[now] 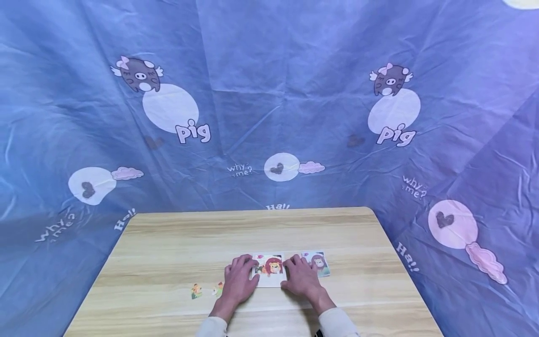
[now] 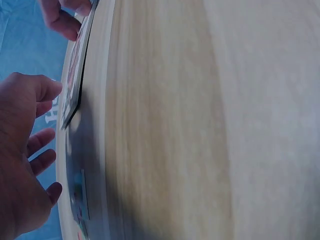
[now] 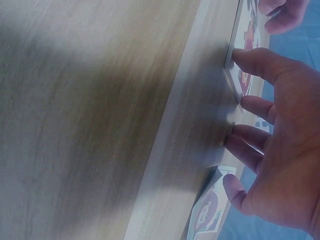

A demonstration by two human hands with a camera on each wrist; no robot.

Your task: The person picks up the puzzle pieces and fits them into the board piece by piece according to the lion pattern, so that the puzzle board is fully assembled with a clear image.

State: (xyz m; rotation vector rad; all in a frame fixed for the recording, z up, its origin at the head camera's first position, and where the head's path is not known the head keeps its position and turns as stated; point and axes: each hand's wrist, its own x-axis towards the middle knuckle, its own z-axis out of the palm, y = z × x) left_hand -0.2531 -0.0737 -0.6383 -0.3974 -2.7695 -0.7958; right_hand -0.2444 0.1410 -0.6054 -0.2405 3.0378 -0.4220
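A jigsaw board (image 1: pixel 270 281) with a lion picture lies between the two hands, its near strip plain white. The left hand (image 1: pixel 239 282) is at its left edge, fingers spread and loosely bent; in the left wrist view the foremost fingertips come right to the board's (image 2: pixel 76 75) side. At the opposite edge, the right hand (image 1: pixel 302 277) holds the board between thumb and index finger, the thumb on the near side and the index finger by the corner. Its little finger overlaps a lion picture card (image 3: pixel 206 216), which lies to the right and is partly covered in the head view.
Two loose jigsaw pieces lie left of the left hand: an orange and green piece (image 1: pixel 196 291) and a paler piece (image 1: pixel 216 290) partly behind the wrist. The wooden table (image 1: pixel 168 238) ends against a blue printed cloth (image 1: pixel 252 117) at the back and sides.
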